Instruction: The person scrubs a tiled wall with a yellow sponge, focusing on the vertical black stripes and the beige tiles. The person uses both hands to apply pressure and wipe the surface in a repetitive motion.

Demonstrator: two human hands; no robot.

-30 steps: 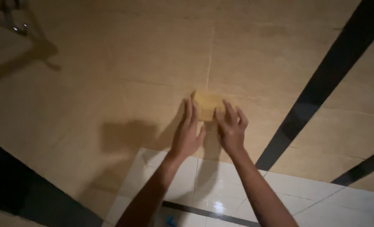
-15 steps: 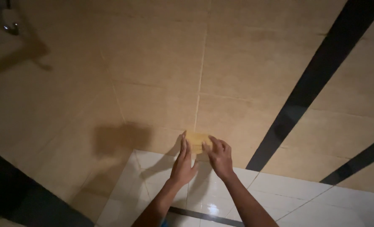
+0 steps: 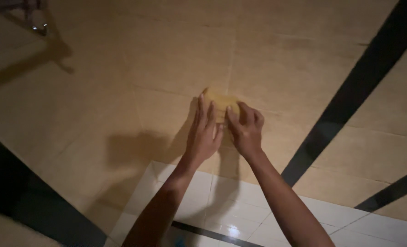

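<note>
A small yellow sponge-like pad [image 3: 222,99] lies flat against a beige tiled surface [image 3: 121,68]. Both my hands press on it. My left hand [image 3: 204,132] lies with its fingers spread flat over the pad's left side. My right hand [image 3: 244,128] has curled fingers on the pad's right side. Most of the pad is hidden under the fingers; only its top edge shows. Both forearms reach up from the bottom of the view.
Black tile bands [image 3: 350,91] cross the beige surface at the right and lower left [image 3: 20,201]. White glossy tiles [image 3: 240,215] lie below my arms. A metal fitting [image 3: 36,27] casts a shadow at the top left. The light is dim.
Both hands with the pad slid down toward the white tiles half a second ago, and now sit higher on the beige surface again. The grip looks unchanged.
</note>
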